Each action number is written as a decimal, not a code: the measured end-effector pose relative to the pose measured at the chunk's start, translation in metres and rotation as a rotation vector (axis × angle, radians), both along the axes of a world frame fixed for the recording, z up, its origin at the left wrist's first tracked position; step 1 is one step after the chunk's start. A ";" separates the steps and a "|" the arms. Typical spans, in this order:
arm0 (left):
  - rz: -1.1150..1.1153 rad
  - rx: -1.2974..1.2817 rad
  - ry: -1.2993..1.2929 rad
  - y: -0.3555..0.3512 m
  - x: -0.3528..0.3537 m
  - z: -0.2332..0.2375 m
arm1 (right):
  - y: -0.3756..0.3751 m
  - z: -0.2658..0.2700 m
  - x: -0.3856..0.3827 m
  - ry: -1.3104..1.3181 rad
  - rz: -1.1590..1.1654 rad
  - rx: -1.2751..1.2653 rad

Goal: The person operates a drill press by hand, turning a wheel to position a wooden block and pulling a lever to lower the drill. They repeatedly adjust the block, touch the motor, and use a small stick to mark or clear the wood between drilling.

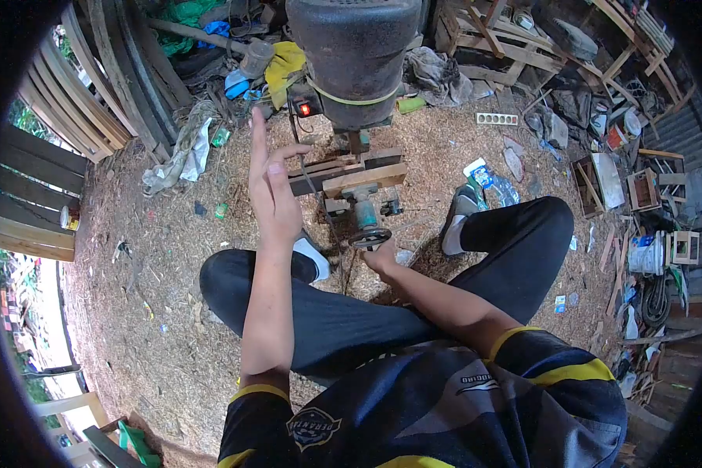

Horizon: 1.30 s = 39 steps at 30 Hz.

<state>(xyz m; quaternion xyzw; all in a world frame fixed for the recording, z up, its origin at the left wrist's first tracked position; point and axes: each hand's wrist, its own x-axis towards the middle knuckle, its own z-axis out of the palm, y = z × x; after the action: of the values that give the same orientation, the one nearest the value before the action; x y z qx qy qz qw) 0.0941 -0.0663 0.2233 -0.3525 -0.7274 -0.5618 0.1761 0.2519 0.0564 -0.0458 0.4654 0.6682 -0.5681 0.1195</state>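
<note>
My left hand (pixel 274 191) is raised at the left of a machine with a dark motor housing (pixel 355 58). Its fingers are stretched out, and nothing shows in its grasp. Just beyond the fingertips sits a switch box (pixel 304 108) with a lit red switch. Low in front of the machine, my right hand (pixel 380 256) is closed at the rim of a dark handwheel (pixel 370 237); its fingers are partly hidden. The handwheel belongs to a greenish vise (pixel 365 210), above which a light wooden block (pixel 364 180) lies against darker wood pieces.
Wood shavings cover the ground (pixel 164 288). A plastic bottle (pixel 503 189) lies beside my right foot. Behind it is a white power strip (pixel 497 119). Boards (pixel 70 93) lean at the left; wooden frames and scrap line the right wall. A mallet (pixel 255 58) lies at the back.
</note>
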 end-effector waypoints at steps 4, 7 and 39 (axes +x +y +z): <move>-0.012 -0.001 -0.059 0.003 0.002 -0.002 | -0.016 -0.047 -0.013 -0.032 0.016 -0.015; -0.013 -0.058 -0.108 0.008 0.005 -0.007 | -0.018 -0.105 -0.027 -0.057 0.175 0.141; 0.008 -0.015 0.129 0.017 0.016 -0.039 | -0.016 -0.075 -0.027 -0.060 0.080 0.099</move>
<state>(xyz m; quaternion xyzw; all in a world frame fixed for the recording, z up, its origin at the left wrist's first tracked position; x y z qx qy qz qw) 0.1103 -0.0496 0.1841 -0.3862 -0.7201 -0.5319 0.2223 0.2247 0.0406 -0.1207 0.4606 0.7097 -0.5148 0.1386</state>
